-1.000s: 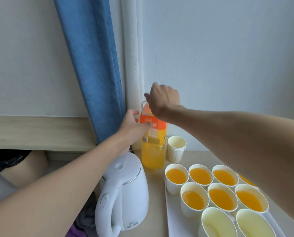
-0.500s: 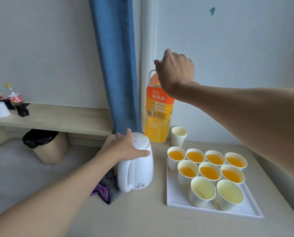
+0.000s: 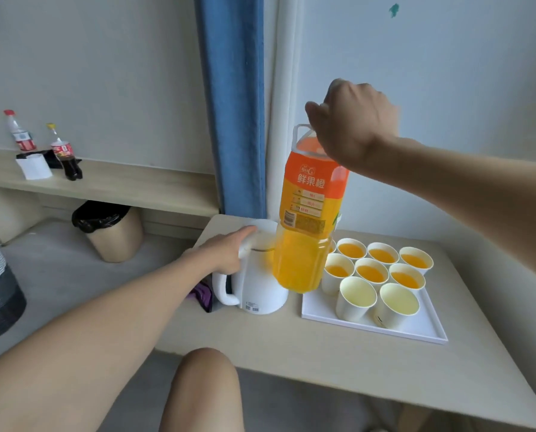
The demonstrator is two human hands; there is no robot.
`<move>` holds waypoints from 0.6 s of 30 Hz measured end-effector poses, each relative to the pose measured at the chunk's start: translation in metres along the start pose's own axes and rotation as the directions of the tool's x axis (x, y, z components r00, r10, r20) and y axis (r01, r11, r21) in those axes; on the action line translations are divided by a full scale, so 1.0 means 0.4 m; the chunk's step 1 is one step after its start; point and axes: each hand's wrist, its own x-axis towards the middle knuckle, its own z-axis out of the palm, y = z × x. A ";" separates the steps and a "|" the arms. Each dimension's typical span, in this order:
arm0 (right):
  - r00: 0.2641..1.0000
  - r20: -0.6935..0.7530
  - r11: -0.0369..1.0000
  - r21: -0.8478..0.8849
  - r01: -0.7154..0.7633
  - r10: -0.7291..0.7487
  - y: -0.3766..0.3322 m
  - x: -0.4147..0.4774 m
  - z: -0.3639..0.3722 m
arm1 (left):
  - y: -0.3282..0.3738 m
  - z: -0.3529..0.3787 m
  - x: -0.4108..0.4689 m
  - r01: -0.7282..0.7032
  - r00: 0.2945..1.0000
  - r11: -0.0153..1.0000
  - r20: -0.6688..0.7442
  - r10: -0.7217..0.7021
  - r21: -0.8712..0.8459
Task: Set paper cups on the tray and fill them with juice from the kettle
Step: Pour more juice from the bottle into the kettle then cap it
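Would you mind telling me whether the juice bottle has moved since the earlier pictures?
Yes: the right hand has lifted the juice bottle off the table, forward from behind the kettle.

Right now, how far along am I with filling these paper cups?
Done: the paper cups stand on the white tray, and at least six hold juice; another is mostly hidden behind the orange juice bottle. In hand: your right hand grips the top of that bottle, held off the table, and your left hand rests on the white kettle. Left: the two front cups are empty.
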 end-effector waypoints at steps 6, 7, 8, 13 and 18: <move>0.996 0.085 0.998 0.064 0.028 -0.034 -0.005 -0.142 0.012 | -0.023 0.016 -0.011 -0.060 0.998 0.993 -0.022 0.063 0.104; 0.994 0.106 0.997 0.070 0.026 -0.033 -0.003 -0.164 0.019 | -0.019 0.020 -0.016 -0.064 0.997 0.991 -0.035 0.069 0.113; 0.991 0.128 0.997 0.072 0.023 -0.032 -0.001 -0.185 0.025 | -0.014 0.023 -0.021 -0.067 0.996 0.990 -0.050 0.073 0.120; 0.976 0.214 0.998 0.065 0.020 -0.033 0.018 -0.256 0.056 | -0.010 0.034 -0.021 -0.094 0.989 0.991 -0.106 0.104 0.097; 0.962 0.267 0.998 0.028 0.052 -0.058 0.033 -0.289 0.080 | -0.026 0.032 -0.019 -0.116 0.983 0.993 -0.140 0.117 0.012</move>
